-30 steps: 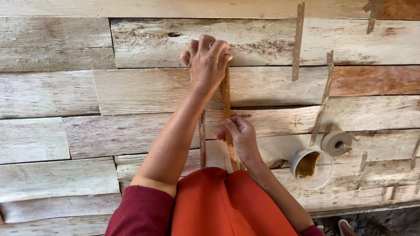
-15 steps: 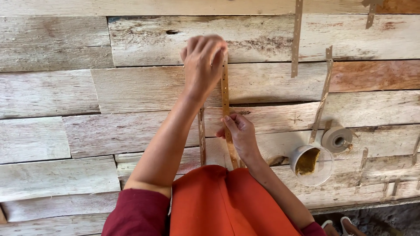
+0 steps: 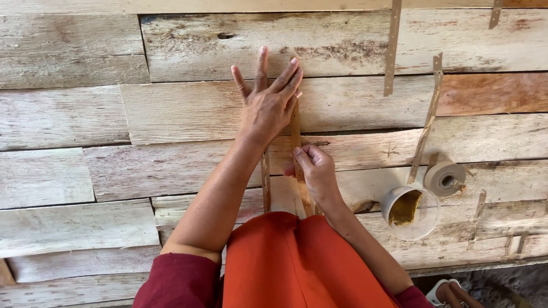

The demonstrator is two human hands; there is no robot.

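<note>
While the left hand [image 3: 267, 102] lies flat and open, the right hand's [image 3: 315, 171] grip pinches one strip [image 3: 295, 128]

The orange cloth [image 3: 297, 262] is covering the near end of the brown strip [image 3: 295, 128]; the frame's near edge is cutting off a foot [image 3: 451, 292].

left hand [image 3: 267, 101]: arm stretched forward, palm down, fingers spread and flat | right hand [image 3: 315, 171]: wrist bent, arm drawn close, thumb and fingers apparently pinched together, grip partly hidden
</note>
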